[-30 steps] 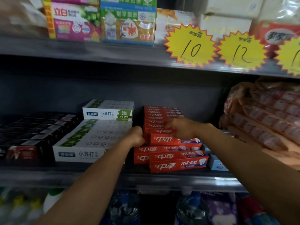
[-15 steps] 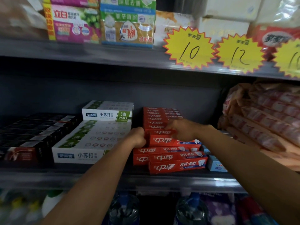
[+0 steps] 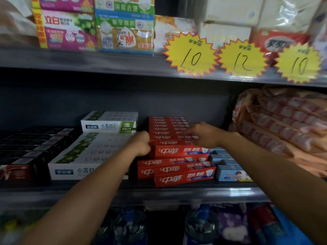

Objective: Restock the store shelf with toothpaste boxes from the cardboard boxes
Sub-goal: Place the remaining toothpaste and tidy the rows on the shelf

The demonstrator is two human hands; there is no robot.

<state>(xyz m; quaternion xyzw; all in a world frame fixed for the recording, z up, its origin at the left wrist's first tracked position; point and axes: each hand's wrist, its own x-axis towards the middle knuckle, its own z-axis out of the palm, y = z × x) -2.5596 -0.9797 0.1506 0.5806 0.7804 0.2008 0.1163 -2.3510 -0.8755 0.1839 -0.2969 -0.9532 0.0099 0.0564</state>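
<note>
- the top red toothpaste box (image 3: 178, 150) lies flat, long axis left-right along the shelf (image 3: 159, 193).
- your left hand (image 3: 140, 145), curled, grips its left end.
- your right hand (image 3: 203, 134), blurred, rests fingers loosely on the red stack (image 3: 166, 127) behind.

yellow price tags (image 3: 192, 54), pink wrapped packs (image 3: 286, 124), water bottles (image 3: 200, 227)

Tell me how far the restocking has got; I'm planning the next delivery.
Done: red toothpaste boxes already stacked in several layers on the grey metal shelf. In hand: left hand and right hand are at the top red box. Left: unclear, since no cardboard boxes are in view.
</note>
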